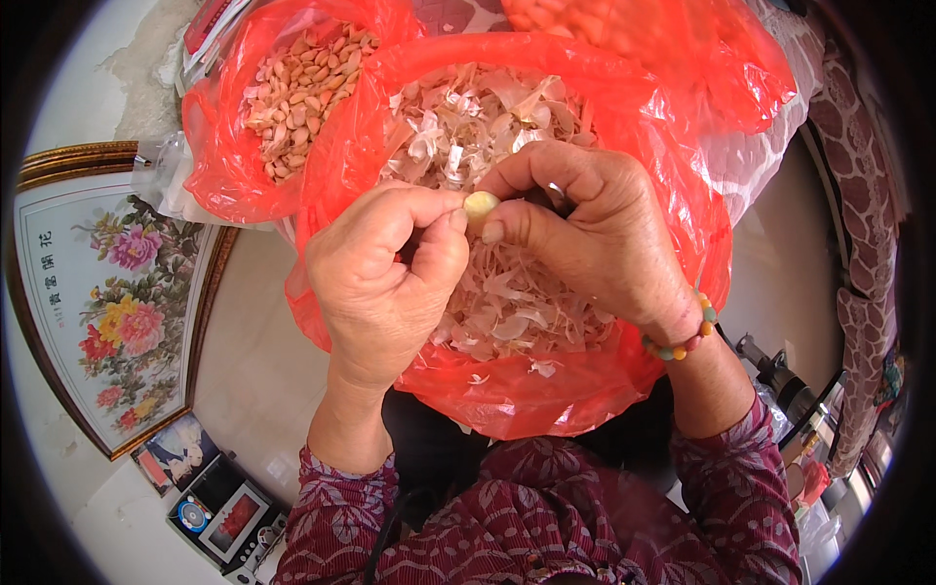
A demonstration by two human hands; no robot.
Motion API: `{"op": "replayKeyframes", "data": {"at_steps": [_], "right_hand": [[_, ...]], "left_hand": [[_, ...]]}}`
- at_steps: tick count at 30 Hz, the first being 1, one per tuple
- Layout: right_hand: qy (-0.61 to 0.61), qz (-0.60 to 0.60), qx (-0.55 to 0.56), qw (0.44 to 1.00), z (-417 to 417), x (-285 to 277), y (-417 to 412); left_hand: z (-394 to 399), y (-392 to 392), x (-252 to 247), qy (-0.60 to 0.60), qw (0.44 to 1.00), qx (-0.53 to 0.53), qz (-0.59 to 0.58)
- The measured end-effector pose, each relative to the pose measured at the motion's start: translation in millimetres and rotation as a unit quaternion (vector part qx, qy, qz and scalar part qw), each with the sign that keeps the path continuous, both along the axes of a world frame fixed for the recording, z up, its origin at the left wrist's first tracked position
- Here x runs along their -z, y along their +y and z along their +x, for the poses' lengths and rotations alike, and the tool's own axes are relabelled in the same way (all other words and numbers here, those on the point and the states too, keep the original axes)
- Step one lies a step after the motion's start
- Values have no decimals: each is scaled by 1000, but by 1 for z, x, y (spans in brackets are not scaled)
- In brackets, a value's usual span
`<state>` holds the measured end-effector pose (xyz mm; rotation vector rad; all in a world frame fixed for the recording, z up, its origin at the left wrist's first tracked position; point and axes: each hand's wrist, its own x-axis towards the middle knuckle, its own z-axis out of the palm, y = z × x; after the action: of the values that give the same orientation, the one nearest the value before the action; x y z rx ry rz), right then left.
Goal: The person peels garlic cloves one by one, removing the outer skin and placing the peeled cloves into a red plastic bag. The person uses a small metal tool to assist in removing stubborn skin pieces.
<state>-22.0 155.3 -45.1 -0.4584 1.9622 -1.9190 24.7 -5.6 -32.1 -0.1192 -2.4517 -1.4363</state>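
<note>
A pale yellow garlic clove [481,207] is pinched between both hands at the middle of the view. My left hand [387,270] grips its left side with thumb and forefinger. From the right, my right hand [585,219] has thumb and forefinger on the same clove; a ring and a beaded bracelet show on this hand and wrist. Directly below lies a red plastic bag [512,398], its mouth spread wide. Loose papery garlic skins [512,314] fill it, and a few scraps cling to its near rim.
Unpeeled garlic cloves [307,95] fill a second red bag [219,168] at the upper left. Another red bag [643,44] with lumpy contents rests at the upper right on patterned cloth [760,161]. A framed flower picture [124,307] leans at the left.
</note>
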Motion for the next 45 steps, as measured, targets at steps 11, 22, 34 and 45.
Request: {"op": "replayKeyframes", "data": {"at_steps": [11, 22, 34, 45], "right_hand": [[-26, -40, -20, 999, -2, 2, 0], [-217, -87, -40, 972, -7, -12, 3], [-26, -42, 23, 999, 1, 5, -6], [-82, -53, -58, 994, -1, 0, -5]], "left_hand": [[2, 3, 1, -18, 998, -32, 45], [5, 8, 0, -83, 974, -17, 210], [-2, 5, 4, 85, 992, -23, -87], [-2, 8, 11, 46, 997, -54, -10]]}}
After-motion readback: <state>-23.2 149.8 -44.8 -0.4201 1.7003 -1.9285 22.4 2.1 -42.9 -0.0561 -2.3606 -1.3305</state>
